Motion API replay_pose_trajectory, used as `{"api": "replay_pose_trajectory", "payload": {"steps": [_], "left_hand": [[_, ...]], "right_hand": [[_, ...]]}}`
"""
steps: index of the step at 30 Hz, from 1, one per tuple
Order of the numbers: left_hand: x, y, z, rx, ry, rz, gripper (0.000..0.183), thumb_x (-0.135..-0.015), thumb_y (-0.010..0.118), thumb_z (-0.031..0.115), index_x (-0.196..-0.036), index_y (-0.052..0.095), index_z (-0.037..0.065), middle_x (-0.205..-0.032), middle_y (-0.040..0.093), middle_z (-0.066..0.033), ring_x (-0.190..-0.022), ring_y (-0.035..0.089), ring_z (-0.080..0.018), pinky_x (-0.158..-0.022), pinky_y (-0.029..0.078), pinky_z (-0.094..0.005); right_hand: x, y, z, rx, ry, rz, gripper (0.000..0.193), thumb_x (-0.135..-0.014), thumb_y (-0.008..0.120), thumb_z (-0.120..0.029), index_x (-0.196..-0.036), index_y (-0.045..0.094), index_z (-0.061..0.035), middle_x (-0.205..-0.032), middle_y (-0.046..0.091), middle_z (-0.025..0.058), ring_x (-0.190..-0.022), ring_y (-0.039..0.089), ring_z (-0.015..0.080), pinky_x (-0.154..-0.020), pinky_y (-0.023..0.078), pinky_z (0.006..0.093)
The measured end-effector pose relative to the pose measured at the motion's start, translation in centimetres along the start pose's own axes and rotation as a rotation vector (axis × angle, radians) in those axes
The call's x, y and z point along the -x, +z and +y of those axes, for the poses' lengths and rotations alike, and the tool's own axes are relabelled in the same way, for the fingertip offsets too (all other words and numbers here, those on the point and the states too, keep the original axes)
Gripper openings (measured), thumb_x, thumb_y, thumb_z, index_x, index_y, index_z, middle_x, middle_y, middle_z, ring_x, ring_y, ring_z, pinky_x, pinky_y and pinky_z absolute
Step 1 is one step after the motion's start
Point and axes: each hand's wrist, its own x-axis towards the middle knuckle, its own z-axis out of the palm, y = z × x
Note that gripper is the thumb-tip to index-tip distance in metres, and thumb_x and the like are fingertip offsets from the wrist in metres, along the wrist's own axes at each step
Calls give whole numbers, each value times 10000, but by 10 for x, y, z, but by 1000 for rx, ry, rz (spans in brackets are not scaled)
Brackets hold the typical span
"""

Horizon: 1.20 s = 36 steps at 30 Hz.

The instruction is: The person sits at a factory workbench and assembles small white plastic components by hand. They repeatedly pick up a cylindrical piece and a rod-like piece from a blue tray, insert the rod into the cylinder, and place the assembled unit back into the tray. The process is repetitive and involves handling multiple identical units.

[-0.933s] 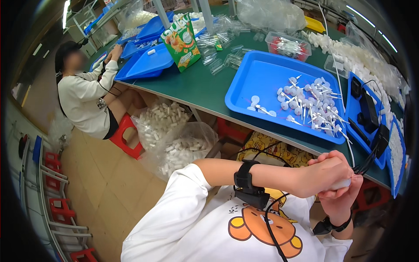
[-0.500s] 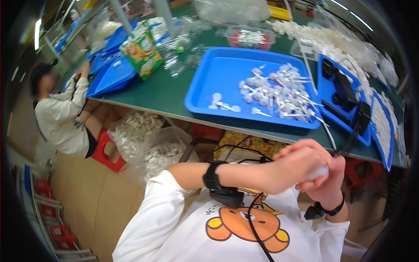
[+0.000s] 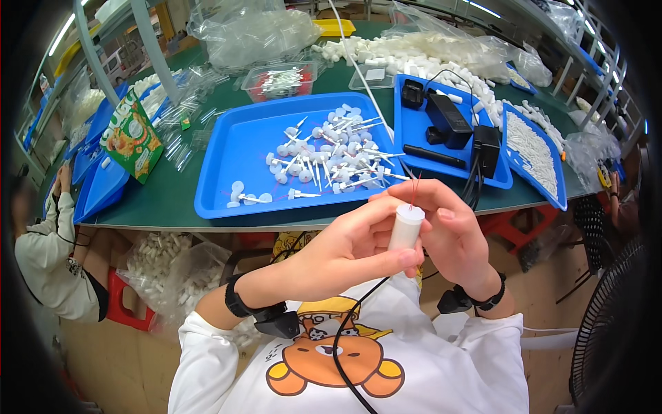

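Note:
My left hand (image 3: 348, 248) is closed around a small white plastic tube (image 3: 405, 232), held nearly upright above my lap with its flat end up. Thin red wires stick out of that end. Curved behind and beside the tube is my right hand (image 3: 458, 238), thumb apart from its bent fingers; whether its fingertips touch the tube is partly hidden. Just beyond my hands, a blue tray (image 3: 238, 155) holds a heap of white sticks with translucent round caps (image 3: 324, 155), some trailing thin red wires.
On the green table (image 3: 172, 200) stand a clear box of white sticks (image 3: 283, 81), a blue tray with black adapters (image 3: 448, 121) and a blue tray of small white pieces (image 3: 531, 155). White tubes (image 3: 441, 65) pile up behind. A fan (image 3: 607, 324) stands right; a seated person (image 3: 58, 269) works left.
My view has turned to the right. My hands have moved apart from a tight clasp, and the white tube now shows upright in my left hand, its wired end up.

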Motion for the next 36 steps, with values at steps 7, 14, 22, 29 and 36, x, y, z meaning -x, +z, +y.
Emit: {"api": "replay_pose_trajectory", "payload": {"steps": [7, 14, 22, 29, 36], "left_hand": [[0, 2, -2, -1, 9, 28, 465, -812, 641, 31, -1213, 406, 19, -958, 552, -89, -880, 571, -170, -780, 479, -323], [2, 4, 4, 14, -48, 38, 706, -724, 731, 39, -1298, 321, 36, -1059, 504, -73, -894, 554, -153, -786, 471, -310], [6, 8, -5, 20, 4, -71, 520, -900, 535, 334, -1252, 334, 8, -932, 495, -54, -790, 507, -128, -703, 447, -292], [1, 0, -5, 211, -223, -167, 486, -911, 331, 494, -1004, 424, 26, -682, 473, -47, -609, 453, -125, -588, 384, -260], [-2, -5, -13, 407, -146, -132, 385, -919, 332, 397, -955, 444, 30, -638, 448, -45, -556, 428, -128, -559, 368, -257]], "right_hand": [[0, -3, 3, -10, -32, -69, 568, -829, 501, -283, -1271, 380, 53, -1269, 444, 150, -1095, 494, 217, -874, 438, 349], [0, -2, 3, 8, -123, -153, 524, -769, 603, -117, -1245, 434, 21, -1301, 410, 175, -1176, 447, 244, -973, 371, 392], [-2, 0, 9, 79, -206, -170, 355, -796, 646, -60, -1134, 561, 7, -1297, 411, 211, -1191, 424, 268, -963, 372, 409], [-2, 3, 10, 205, -230, -174, 331, -794, 631, -43, -1115, 578, 18, -1235, 479, 204, -1143, 460, 251, -929, 389, 379], [-3, 3, 15, 292, -242, -115, 290, -792, 610, 3, -1081, 591, 14, -1218, 504, 163, -1099, 491, 197, -904, 402, 329]]}}
